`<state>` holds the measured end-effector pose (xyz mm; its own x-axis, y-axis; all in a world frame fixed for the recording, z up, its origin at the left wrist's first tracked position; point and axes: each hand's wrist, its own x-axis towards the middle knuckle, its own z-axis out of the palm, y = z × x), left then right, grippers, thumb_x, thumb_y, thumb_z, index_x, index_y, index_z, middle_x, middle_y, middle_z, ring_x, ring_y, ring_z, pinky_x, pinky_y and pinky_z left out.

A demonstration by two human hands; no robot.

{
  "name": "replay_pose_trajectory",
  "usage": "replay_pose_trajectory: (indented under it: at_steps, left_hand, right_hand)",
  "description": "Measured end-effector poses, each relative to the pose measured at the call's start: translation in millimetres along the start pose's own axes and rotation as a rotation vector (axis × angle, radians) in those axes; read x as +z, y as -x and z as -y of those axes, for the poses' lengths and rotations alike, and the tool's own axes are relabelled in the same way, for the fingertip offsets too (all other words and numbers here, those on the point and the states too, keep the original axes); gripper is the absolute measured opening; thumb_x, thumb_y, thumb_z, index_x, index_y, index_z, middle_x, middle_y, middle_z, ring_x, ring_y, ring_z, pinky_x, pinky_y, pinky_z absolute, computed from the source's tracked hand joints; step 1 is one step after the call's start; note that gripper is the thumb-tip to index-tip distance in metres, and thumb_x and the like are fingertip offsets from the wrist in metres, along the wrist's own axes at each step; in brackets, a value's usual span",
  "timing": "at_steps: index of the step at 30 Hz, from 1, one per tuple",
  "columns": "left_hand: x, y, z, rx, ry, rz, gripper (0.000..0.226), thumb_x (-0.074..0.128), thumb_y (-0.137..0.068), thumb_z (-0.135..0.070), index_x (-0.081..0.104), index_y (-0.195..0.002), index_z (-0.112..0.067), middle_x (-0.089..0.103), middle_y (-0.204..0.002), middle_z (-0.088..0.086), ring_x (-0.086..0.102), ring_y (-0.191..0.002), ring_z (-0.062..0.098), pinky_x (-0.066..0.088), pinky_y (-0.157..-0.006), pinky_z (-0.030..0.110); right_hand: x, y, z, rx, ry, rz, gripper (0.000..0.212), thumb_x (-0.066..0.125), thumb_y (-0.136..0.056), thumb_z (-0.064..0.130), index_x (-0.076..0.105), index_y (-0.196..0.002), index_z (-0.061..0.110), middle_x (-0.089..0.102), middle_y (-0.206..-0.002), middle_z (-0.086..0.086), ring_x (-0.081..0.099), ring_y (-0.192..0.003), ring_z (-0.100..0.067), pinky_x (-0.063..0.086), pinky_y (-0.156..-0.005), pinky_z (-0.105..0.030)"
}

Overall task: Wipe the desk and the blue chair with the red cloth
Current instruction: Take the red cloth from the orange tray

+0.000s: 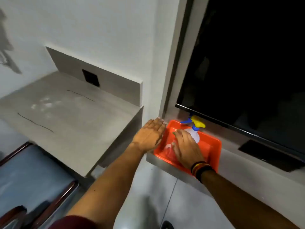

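Over the glossy orange tray (pixel 212 146), flat left hand (pixel 149 135) splayed apart; right hand (pixel 188 147) grip unclear

The desk (pixel 66 116) is pale grey with thin dark lines and whitish smudges. The chair (pixel 31 176) has a blue seat and a dark red-brown frame. The tray (pixel 212 146) is bright orange-red. The spray bottle (pixel 194 133) is clear white with a blue and yellow top. The wristband (pixel 200 169) has black, yellow and red stripes. The screen (pixel 247 55) is black. The wall (pixel 90 27) is white.
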<state>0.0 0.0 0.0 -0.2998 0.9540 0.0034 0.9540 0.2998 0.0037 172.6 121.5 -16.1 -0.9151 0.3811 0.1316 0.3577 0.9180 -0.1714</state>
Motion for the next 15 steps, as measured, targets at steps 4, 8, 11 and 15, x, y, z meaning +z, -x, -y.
replay_pose_trajectory:
  at_steps: [4,8,11,15]
  left_hand:
    - [20,-16,-54,-0.067,0.163,0.159,0.030,0.051,-0.102,-0.024,0.064,-0.127,-0.014,0.071,-0.127,0.014,0.065,-0.122,0.037,0.051,-0.103,0.042]
    - [50,-32,-86,-0.156,0.271,0.254,0.035,0.048,-0.105,-0.021,0.058,-0.137,-0.011,0.065,-0.139,0.015,0.060,-0.129,0.038,0.051,-0.107,0.045]
    - [72,-47,-96,-0.237,0.321,0.298,0.051,0.045,-0.109,-0.023,0.038,-0.157,-0.007,0.046,-0.161,0.017,0.045,-0.148,0.037,0.039,-0.122,0.047]
    - [90,-60,-95,-0.310,0.327,0.376,0.073,0.060,-0.104,-0.022,0.023,-0.164,-0.005,0.034,-0.167,0.020,0.033,-0.155,0.039,0.028,-0.130,0.048]
  right_hand:
    - [20,37,-56,0.266,-0.013,0.198,0.035,0.046,-0.102,0.032,0.056,-0.130,0.014,0.059,-0.128,-0.010,0.056,-0.121,-0.032,0.049,-0.101,-0.042]
    - [41,48,-87,0.457,-0.079,0.408,0.053,0.053,-0.101,0.030,0.043,-0.151,0.013,0.052,-0.150,-0.013,0.045,-0.141,-0.032,0.038,-0.119,-0.039]
    - [55,48,-94,0.540,-0.122,0.446,0.062,0.058,-0.100,0.028,0.036,-0.156,0.015,0.049,-0.154,-0.012,0.042,-0.145,-0.033,0.035,-0.122,-0.039]
    - [68,39,-99,0.627,-0.136,0.402,0.068,0.065,-0.095,0.030,0.036,-0.156,0.017,0.049,-0.147,-0.013,0.045,-0.140,-0.037,0.037,-0.119,-0.043]
